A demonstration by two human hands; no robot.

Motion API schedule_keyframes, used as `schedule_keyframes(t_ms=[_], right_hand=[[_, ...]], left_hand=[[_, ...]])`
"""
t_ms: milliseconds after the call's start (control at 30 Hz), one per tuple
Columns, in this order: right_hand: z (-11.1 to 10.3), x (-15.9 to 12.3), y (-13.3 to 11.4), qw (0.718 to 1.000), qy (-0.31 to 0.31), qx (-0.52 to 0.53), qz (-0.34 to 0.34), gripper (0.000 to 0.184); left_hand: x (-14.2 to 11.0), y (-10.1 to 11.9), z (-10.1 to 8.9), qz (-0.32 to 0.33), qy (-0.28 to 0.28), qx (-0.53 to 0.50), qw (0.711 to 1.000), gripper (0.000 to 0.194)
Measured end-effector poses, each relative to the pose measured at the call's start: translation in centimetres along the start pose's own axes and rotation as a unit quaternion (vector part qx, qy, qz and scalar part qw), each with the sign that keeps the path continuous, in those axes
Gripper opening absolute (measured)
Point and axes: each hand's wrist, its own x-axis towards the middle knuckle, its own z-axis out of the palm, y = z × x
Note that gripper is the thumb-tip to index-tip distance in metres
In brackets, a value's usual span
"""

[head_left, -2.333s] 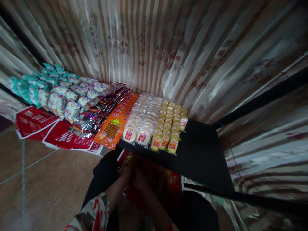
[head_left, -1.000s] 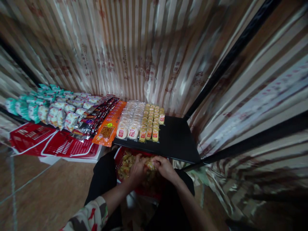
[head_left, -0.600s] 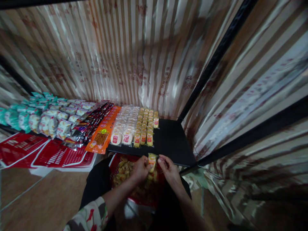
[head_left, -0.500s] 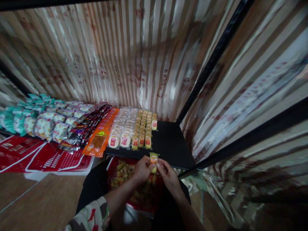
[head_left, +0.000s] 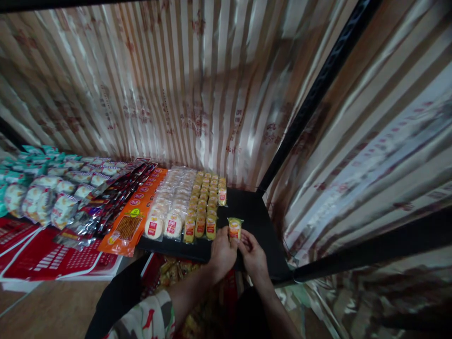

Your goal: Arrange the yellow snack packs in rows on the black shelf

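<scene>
A small yellow snack packet (head_left: 235, 228) with a red and white label stands upright between my two hands, above the front of the black shelf (head_left: 247, 212). My left hand (head_left: 224, 252) pinches its lower left side. On the lower right, the fingers of my right hand (head_left: 253, 255) close on the same packet. Just to the left are rows of matching yellow packets (head_left: 200, 223), the rightmost column holding a packet (head_left: 222, 195) at the back. Under my forearms, partly hidden, a red container (head_left: 230, 285) holds loose yellow-wrapped packets (head_left: 192, 325).
Farther left along the shelf lie round white crackers (head_left: 173, 225) in clear wrap, an orange snack bag (head_left: 132, 221), dark packs (head_left: 116, 197) and white and teal packets (head_left: 38, 200). A black post (head_left: 318, 99) rises at the right, before striped sheeting (head_left: 197, 94).
Both hands have moved forward and a little right with the yellow packet, from above the red container to over the shelf. The camera view has shifted to the right.
</scene>
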Motion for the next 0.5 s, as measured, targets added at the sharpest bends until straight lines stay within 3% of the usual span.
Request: schedule_keyframes(t_ms=[100, 233, 400, 500], right_hand=[[0.9, 3.2, -0.1, 1.0, 0.015, 0.017, 0.002, 0.042], [2.3, 7.0, 0.5, 1.0, -0.001, 0.009, 0.014, 0.042], [3.7, 9.8, 1.1, 0.995, -0.013, -0.091, -0.029, 0.038], [4.4, 10.7, 1.3, 0.983, 0.0, -0.163, -0.083, 0.036]], left_hand=[[0.9, 0.7, 1.1, 0.008, 0.034, -0.021, 0.999, 0.053], [2.8, 1.3, 2.3, -0.036, 0.016, -0.036, 0.999, 0.055], [5.9, 0.5, 3.5, -0.056, 0.068, -0.048, 0.995, 0.051], [7.7, -0.7, 4.7, -0.035, 0.091, -0.055, 0.994, 0.05]])
